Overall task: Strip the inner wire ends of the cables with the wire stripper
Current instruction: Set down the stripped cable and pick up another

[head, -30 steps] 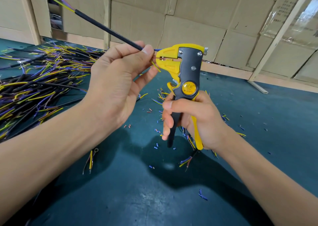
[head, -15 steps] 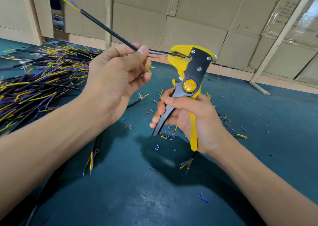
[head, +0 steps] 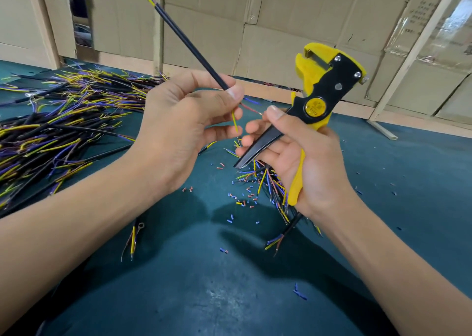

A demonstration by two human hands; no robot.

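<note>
Yellow-black wire stripper (head: 322,90) pulled clear of black sheathed cable (head: 194,47); left hand (head: 184,121) pinches cable, right hand (head: 301,156) grips stripper; next inner wire due.

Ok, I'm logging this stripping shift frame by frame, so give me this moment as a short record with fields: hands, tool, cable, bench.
left hand: pinches the black cable near its lower end
right hand: holds the wire stripper by its handles, head up
stripper head: apart from the wires, nothing in it
inner wires: a yellow wire and a red wire stick out below the left thumb
bench: cable pile at left, insulation bits scattered mid-bench
</note>
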